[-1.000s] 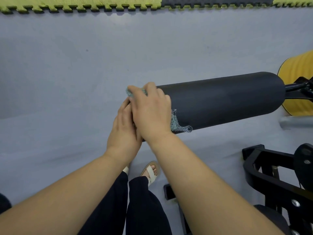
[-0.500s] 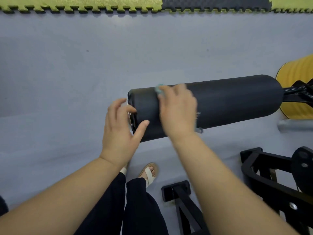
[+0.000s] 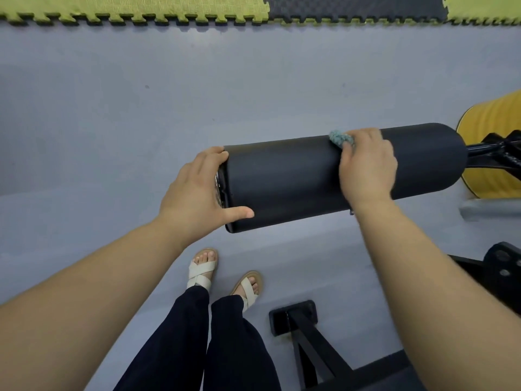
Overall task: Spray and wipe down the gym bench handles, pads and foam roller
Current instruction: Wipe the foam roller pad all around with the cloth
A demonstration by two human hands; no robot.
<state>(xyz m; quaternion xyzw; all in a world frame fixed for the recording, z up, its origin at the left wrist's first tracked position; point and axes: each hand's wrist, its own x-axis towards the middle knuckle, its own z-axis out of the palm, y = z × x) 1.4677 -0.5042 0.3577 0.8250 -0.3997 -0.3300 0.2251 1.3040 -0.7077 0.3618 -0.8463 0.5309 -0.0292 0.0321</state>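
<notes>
A long black foam roller (image 3: 293, 179) runs horizontally across the middle, fixed at its right end to a black metal arm (image 3: 490, 153). My left hand (image 3: 197, 193) cups the roller's free left end, fingers over the top and thumb under the front. My right hand (image 3: 366, 167) presses a teal cloth (image 3: 339, 138) against the top of the roller, right of its middle. Most of the cloth is hidden under my palm.
A yellow roller (image 3: 490, 148) sits behind the black arm at the right edge. The black bench frame (image 3: 307, 334) with its floor foot stands at the lower right, next to my sandalled feet (image 3: 203, 270). Grey floor stretches to yellow-green and dark puzzle mats (image 3: 141, 9) at the top.
My right hand has slid the cloth rightward along the roller, from its left end to past its middle. My left hand went from beside the right one to gripping the roller's end.
</notes>
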